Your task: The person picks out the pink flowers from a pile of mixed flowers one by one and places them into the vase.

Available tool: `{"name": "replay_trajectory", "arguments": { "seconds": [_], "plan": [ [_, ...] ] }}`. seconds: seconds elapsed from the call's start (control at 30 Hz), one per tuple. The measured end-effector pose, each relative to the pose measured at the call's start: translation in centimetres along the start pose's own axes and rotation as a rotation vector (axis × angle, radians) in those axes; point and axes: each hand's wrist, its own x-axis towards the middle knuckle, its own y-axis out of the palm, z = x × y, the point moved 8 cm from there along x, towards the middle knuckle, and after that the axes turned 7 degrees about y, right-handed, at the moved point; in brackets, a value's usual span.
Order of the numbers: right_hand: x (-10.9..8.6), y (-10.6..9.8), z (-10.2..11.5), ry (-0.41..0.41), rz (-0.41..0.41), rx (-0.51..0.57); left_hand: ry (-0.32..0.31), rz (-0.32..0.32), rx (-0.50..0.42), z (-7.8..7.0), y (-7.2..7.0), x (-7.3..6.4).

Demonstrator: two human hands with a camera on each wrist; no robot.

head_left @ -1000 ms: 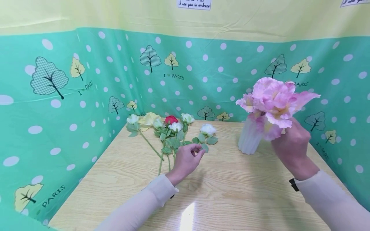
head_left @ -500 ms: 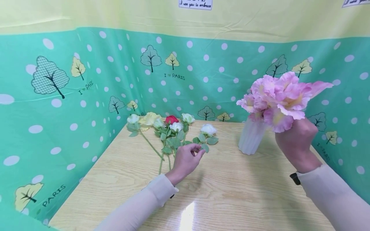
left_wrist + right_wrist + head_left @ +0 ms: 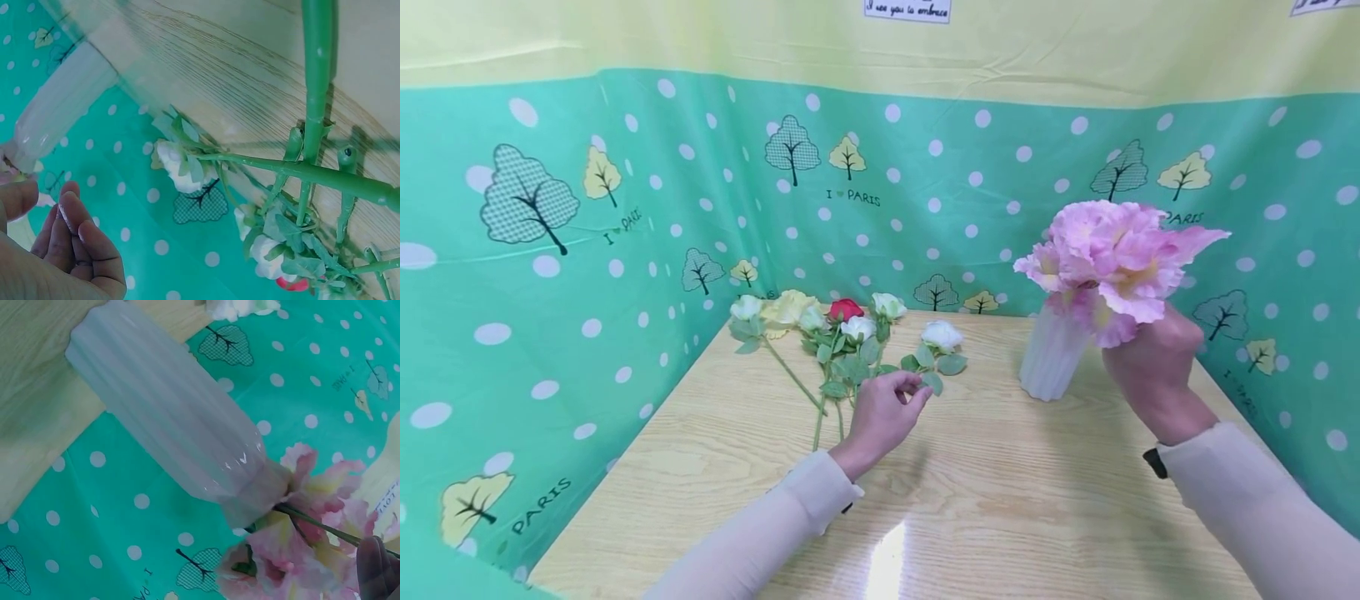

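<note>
A white ribbed vase stands at the right of the table, with pink flowers bunched over its mouth. My right hand grips the stem of a pink flower beside the vase. Seen from the right wrist, a dark green stem runs from the vase mouth to my fingertips; the rest of the grip is out of sight. My left hand hovers by the rose leaves, fingers loosely curled. The left wrist view shows nothing between its thumb and fingers.
Left of the vase lie a white rose, a red rose, a yellow flower and several other white roses, stems toward me. A green patterned cloth encloses the wooden table at the back and sides.
My right hand rose slightly to the right with the pink flower, then came back down and left toward the vase. The left hand has stayed in place.
</note>
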Motion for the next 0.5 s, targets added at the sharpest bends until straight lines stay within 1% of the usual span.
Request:
{"name": "replay_trajectory", "arguments": {
  "seconds": [0.13, 0.23, 0.33, 0.5],
  "plan": [
    [-0.2, 0.8, -0.6, 0.016, 0.062, 0.008, -0.008, 0.000, -0.009, 0.1, 0.0, 0.0],
    [-0.3, 1.4, -1.4, 0.064, 0.098, 0.016, -0.011, 0.001, -0.011, 0.2, 0.0, 0.0],
    [-0.6, 2.2, -2.0, 0.096, 0.148, -0.016, -0.012, 0.005, -0.009, 0.1, 0.0, 0.0],
    [-1.0, 3.5, -3.5, 0.209, 0.253, -0.082, -0.017, 0.005, 0.006, 0.1, 0.1, -0.2]
  ]
}}
